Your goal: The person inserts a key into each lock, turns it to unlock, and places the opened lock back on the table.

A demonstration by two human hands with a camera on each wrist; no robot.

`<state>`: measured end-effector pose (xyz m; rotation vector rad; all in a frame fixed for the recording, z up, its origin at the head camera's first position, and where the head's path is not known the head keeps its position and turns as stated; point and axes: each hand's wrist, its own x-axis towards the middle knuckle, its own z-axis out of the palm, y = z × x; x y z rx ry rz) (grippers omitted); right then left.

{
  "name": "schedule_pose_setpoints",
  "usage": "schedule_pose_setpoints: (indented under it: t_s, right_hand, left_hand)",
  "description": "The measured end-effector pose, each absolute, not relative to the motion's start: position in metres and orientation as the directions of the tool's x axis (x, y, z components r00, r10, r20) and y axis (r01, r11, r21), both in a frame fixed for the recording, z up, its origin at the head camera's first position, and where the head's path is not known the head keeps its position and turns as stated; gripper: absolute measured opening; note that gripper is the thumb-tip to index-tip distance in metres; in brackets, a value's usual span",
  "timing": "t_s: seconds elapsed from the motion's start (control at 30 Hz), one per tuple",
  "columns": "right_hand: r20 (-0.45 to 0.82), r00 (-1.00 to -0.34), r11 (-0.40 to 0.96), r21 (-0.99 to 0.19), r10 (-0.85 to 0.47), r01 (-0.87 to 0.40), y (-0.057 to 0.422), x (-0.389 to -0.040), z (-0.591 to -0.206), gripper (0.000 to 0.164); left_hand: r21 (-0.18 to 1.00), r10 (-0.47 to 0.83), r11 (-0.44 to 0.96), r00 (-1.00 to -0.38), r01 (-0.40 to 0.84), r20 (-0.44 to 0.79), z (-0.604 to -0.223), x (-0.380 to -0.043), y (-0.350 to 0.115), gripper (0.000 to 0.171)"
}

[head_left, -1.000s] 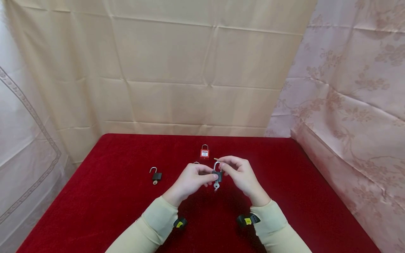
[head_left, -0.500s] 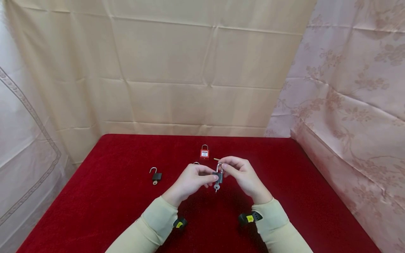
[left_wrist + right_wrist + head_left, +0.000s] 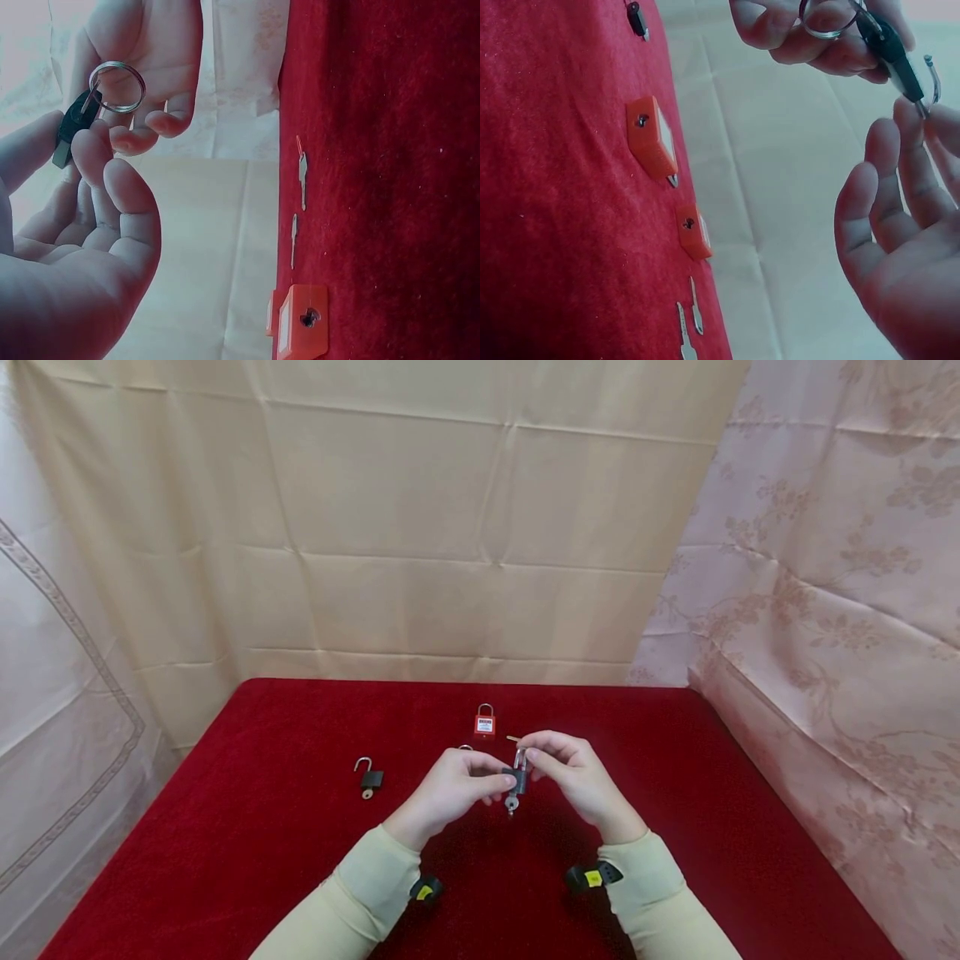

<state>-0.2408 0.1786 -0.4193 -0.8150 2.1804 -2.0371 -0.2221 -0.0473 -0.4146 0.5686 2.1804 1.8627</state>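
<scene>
Between both hands is a small black padlock (image 3: 518, 779) with a key (image 3: 512, 804) in its bottom. My left hand (image 3: 448, 785) pinches the body between thumb and fingers. A metal key ring (image 3: 118, 86) hangs from the key in the left wrist view. My right hand (image 3: 573, 774) pinches the silver shackle (image 3: 521, 757) at its top. In the right wrist view the free end of the shackle (image 3: 933, 77) stands out beside the body (image 3: 892, 56), so the padlock is unlocked. The remaining right fingers (image 3: 855, 191) are loosely bent.
A second black padlock (image 3: 372, 779) with raised shackle and key lies left on the red-covered table (image 3: 247, 827). Farther back is a red padlock (image 3: 485, 723); another red padlock (image 3: 646, 139) is mostly hidden behind my left hand in the head view. Two loose keys (image 3: 303, 180) (image 3: 294, 240) lie nearby.
The shackle has turned on the padlock body and looks narrower from the head view. My right hand has shifted slightly right; my left hand has stayed nearly still.
</scene>
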Motion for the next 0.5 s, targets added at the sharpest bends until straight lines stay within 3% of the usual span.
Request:
schedule_pose_setpoints:
  t_s: [0.5]
  right_hand:
    - [0.263,-0.926,0.251,-0.91,-0.27,-0.331,0.181,-0.235,-0.404,0.023]
  left_hand:
    - [0.971,0.359,0.208,-0.933,0.121,0.039,-0.416,-0.223,-0.05,0.014]
